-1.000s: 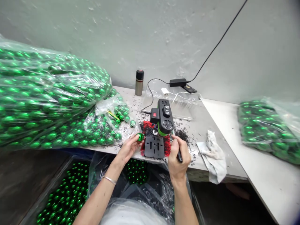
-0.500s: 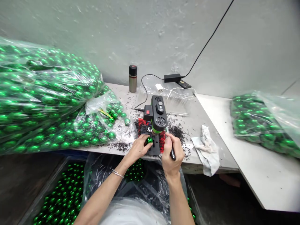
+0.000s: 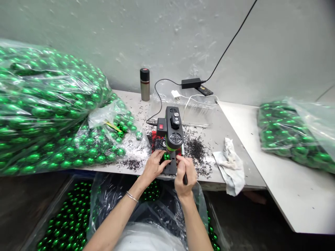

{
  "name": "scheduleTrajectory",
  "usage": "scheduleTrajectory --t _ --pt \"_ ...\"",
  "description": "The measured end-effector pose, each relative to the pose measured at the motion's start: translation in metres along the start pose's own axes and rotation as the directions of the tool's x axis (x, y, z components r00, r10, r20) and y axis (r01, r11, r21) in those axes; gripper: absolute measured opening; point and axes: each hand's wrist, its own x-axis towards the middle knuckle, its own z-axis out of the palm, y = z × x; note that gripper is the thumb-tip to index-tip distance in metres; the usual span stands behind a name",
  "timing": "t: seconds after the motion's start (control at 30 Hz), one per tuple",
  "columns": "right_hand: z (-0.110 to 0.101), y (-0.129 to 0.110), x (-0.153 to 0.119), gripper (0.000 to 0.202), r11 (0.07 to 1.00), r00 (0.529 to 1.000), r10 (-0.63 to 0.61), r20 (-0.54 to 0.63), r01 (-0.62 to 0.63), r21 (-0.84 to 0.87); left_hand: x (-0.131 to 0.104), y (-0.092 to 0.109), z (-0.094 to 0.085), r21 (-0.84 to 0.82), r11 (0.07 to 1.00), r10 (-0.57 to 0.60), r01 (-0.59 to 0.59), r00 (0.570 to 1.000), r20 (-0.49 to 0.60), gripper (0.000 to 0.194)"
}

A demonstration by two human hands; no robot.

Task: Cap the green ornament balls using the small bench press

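Note:
My left hand point(image 3: 153, 164) is closed, thumb and fingers round a shiny green ball point(image 3: 166, 156) beneath the head of a small black machine point(image 3: 174, 127). This ball rests over the machine's dark base plate point(image 3: 170, 169). My right hand point(image 3: 186, 170) is closed on a pen-like tool point(image 3: 185, 179) with a black handle, whose lower end sticks out below the palm. The fingertips of that hand are just right of the ball, beside the base, and the tool's front end is hard to make out. Red bits point(image 3: 154, 137) lie around the base.
A huge clear bag of green balls point(image 3: 52, 104) fills the left; a smaller bag point(image 3: 285, 129) stands right. Black scraps point(image 3: 195, 148) litter the table. Behind are a flask point(image 3: 144, 85), power adapter point(image 3: 192, 83) and clear plastic tray point(image 3: 200, 113). A crumpled cloth point(image 3: 230, 169) hangs over the front edge.
My right hand has moved left and slightly down, bringing its fingertips and the tool closer to the ball. My left hand keeps holding the ball under the machine. The view has shifted slightly.

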Motion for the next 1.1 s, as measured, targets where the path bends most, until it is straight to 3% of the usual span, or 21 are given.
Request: scheduleTrajectory --t 0.17,0.4,0.53,0.73,0.8,1.0,1.1 --pt "0.015 0.020 -0.018 0.027 0.999 0.995 -0.048 -0.092 0.046 -0.023 0.002 0.003 -0.003 -0.010 0.999 -0.047 0.048 0.998 0.041 0.029" --pt "0.022 0.024 -0.018 0.025 0.995 0.982 -0.081 -0.172 0.070 -0.070 0.004 0.005 -0.005 -0.031 0.996 -0.086 0.089 0.993 0.075 0.029" --pt "0.026 0.028 -0.024 0.025 0.993 0.984 -0.104 -0.143 0.095 -0.070 0.005 0.007 -0.006 -0.045 0.994 -0.097 0.101 0.992 0.083 0.029" --pt "0.017 0.010 -0.005 0.026 1.000 0.986 0.017 -0.166 -0.020 -0.016 0.010 0.008 -0.008 -0.067 0.992 -0.102 0.109 0.990 0.098 0.028" --pt "0.006 -0.002 0.011 0.026 0.999 0.993 0.046 -0.105 -0.048 -0.012 0.003 0.010 -0.010 -0.102 0.990 -0.086 0.096 0.992 0.095 0.029" --pt "-0.012 -0.023 0.034 0.025 0.994 0.994 0.113 0.011 -0.113 0.001 -0.037 0.011 -0.036 -0.048 0.997 -0.055 0.060 0.993 0.103 0.046" --pt "-0.007 -0.021 0.026 0.027 0.981 0.983 0.183 -0.004 -0.182 0.062 -0.026 -0.006 -0.060 0.067 0.990 -0.123 0.124 0.992 -0.006 0.043"
